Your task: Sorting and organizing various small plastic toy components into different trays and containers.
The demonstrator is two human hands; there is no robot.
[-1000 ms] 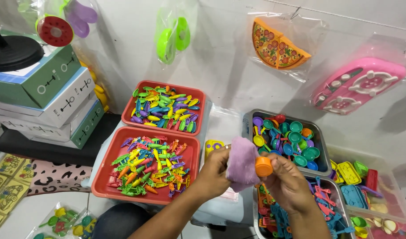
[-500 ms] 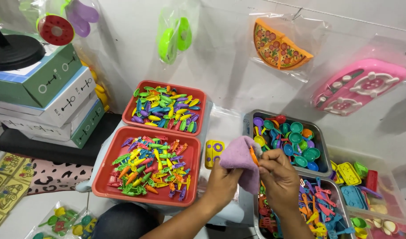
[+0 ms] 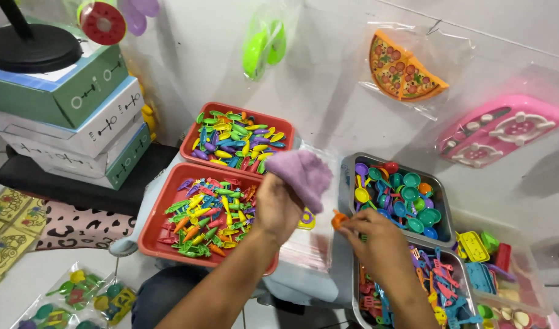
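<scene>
Holding a purple cloth [image 3: 299, 173] clenched in left hand [image 3: 278, 207], right hand [image 3: 377, 240] pinching an orange piece [image 3: 338, 219] at its 4 o'clock.

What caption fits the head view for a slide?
Left hand holds a purple cloth; right hand pinches a small orange toy beside trays of colourful plastic pieces.

- Between our left hand [image 3: 278, 207] and right hand [image 3: 377, 240] we see an open gap above a clear bag [image 3: 313, 247].
- Red trays [image 3: 163, 213] crowd the left; metal trays [image 3: 441, 201] block the right.
- Stacked boxes [image 3: 78, 116] wall off the far left.
</scene>
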